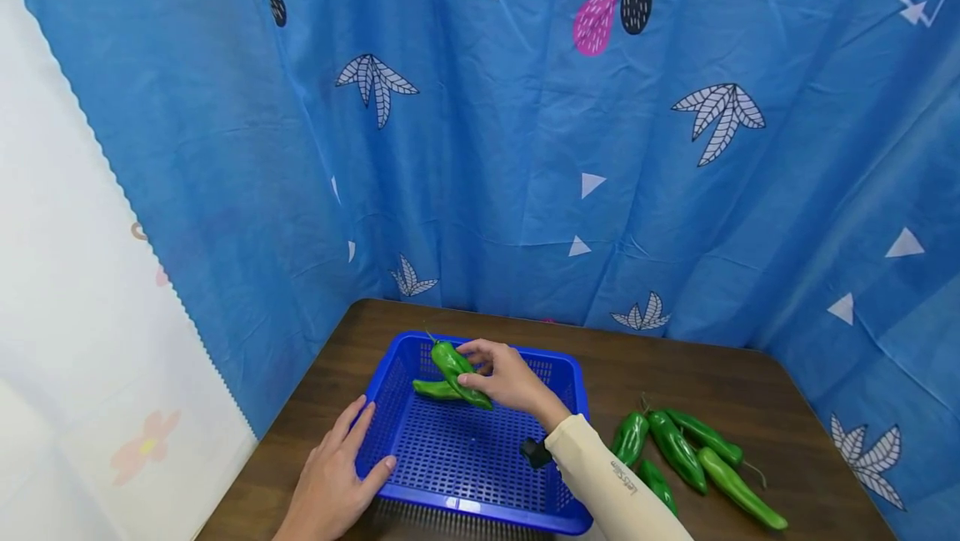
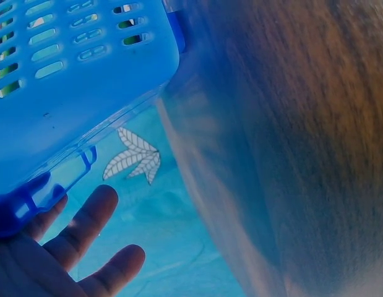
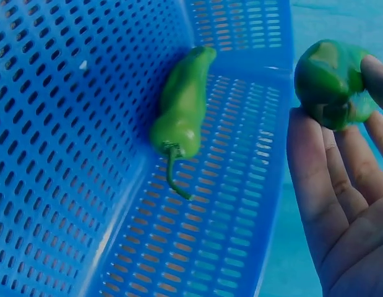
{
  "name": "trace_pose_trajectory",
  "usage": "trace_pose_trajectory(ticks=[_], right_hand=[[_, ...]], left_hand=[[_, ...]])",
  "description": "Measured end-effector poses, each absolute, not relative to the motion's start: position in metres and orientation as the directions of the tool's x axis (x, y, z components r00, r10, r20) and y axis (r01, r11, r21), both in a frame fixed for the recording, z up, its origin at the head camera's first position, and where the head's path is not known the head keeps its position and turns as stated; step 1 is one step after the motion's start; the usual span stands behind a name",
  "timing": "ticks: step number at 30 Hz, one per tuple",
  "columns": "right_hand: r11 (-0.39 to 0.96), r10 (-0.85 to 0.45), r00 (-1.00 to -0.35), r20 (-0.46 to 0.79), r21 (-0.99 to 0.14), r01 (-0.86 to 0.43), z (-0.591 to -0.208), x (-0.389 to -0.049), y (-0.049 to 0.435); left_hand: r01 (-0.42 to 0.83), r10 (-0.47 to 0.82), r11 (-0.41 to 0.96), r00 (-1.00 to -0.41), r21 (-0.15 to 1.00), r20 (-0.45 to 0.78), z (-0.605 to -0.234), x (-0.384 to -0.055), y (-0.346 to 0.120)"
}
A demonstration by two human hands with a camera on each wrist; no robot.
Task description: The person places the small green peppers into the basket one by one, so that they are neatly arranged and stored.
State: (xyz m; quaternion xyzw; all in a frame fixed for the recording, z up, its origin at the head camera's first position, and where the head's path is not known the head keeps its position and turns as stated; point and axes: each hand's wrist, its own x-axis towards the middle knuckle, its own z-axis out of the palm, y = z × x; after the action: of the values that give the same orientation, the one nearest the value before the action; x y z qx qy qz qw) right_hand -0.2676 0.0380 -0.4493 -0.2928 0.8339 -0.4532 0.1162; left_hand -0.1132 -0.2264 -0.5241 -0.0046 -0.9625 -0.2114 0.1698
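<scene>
My right hand [image 1: 504, 374] pinches a green pepper [image 1: 453, 370] between thumb and fingers, over the far left part of a blue plastic basket [image 1: 480, 501]. In the right wrist view the held pepper [image 3: 330, 80] shows end-on, higher than the basket's rim. Below it, a lighter green pepper [image 3: 182, 105] lies in the basket against the far wall, its stem curving out. My left hand [image 1: 330, 474] is at the basket's left side, fingers spread and thumb by the rim. The left wrist view has its fingers [image 2: 92, 213] extended beside the basket's outer wall.
Several green peppers [image 1: 678, 451] lie in a loose group on the brown wooden table [image 1: 637, 366], right of the basket. A blue patterned curtain [image 1: 510, 191] hangs behind the table, and a white cloth [image 1: 90, 316] hangs at the left.
</scene>
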Motion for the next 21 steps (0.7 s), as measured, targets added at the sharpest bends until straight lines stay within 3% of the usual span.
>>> trace_pose_trajectory(ticks=[21], right_hand=[[0.526,-0.624,-0.78,-0.044,-0.762,-0.377,-0.494,-0.283,0.012]], left_hand=[[0.083,-0.064,0.912,-0.939,0.402,0.339,-0.523,-0.112,-0.225]])
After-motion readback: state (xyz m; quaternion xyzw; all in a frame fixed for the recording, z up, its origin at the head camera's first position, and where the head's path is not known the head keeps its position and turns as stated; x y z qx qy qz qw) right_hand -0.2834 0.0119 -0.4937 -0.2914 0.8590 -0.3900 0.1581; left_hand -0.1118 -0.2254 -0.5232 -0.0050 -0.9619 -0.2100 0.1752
